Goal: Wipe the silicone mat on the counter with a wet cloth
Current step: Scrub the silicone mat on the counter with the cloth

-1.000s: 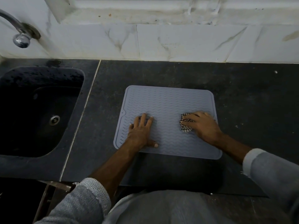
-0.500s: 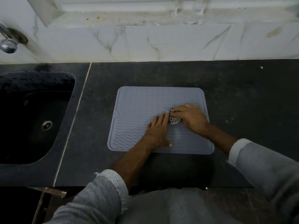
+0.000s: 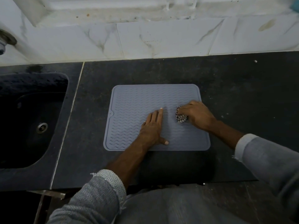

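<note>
A grey ribbed silicone mat (image 3: 135, 110) lies flat on the dark stone counter (image 3: 234, 88). My left hand (image 3: 152, 128) presses flat on the mat's middle, fingers straight and together, thumb spread toward the near edge. My right hand (image 3: 197, 114) grips a small bunched checkered cloth (image 3: 181, 116) against the mat's right part, close to its right edge. Most of the cloth is hidden under my fingers.
A dark sink (image 3: 30, 117) with a metal drain (image 3: 42, 127) is set into the counter at the left. A tap (image 3: 4, 41) sticks out at the far left. White marble tiles (image 3: 161, 39) back the counter. The counter's front edge runs just below the mat.
My right hand slid the cloth left to the mat's middle, touching my left fingertips, then back to the right side. My left hand shifted from the mat's left part to its middle.
</note>
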Demonstrator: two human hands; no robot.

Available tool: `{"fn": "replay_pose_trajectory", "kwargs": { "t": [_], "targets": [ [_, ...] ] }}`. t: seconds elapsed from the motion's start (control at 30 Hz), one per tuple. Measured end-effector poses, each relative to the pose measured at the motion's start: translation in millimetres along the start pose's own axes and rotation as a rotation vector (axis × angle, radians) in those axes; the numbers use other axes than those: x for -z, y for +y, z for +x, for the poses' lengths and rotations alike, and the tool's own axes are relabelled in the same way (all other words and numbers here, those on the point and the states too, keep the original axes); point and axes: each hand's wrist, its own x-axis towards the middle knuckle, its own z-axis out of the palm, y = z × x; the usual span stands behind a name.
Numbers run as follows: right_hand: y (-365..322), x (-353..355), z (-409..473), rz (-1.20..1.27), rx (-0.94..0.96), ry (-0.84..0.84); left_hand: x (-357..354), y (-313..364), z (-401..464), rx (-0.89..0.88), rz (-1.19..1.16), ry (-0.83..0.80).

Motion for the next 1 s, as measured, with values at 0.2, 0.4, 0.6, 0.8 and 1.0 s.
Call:
{"fn": "replay_pose_trajectory", "kwargs": {
  "t": [0.2,0.4,0.6,0.8,1.0],
  "targets": [
    [-48.0,-16.5,36.5,0.006,0.035,0.003,2.3,2.6,0.5,0.029,0.027,-0.02],
    [-11.7,-10.8,-0.5,0.027,0.051,0.026,0.7,1.4,1.6,0.015,0.035,-0.026],
    [15.9,0.2,-16.9,-0.094,-0.03,-0.021,-0.6,-1.4,3.2,-0.01,0.083,-0.033],
    [-32.4,-18.0,9.6,-0.03,0.088,0.099,-1.3,0.5,7.1,0.02,0.106,-0.059],
    [9.7,-8.9,-28.3,-0.105,0.026,0.047,-0.9,-1.6,4.6,0.003,0.117,-0.068]
  ]
}}
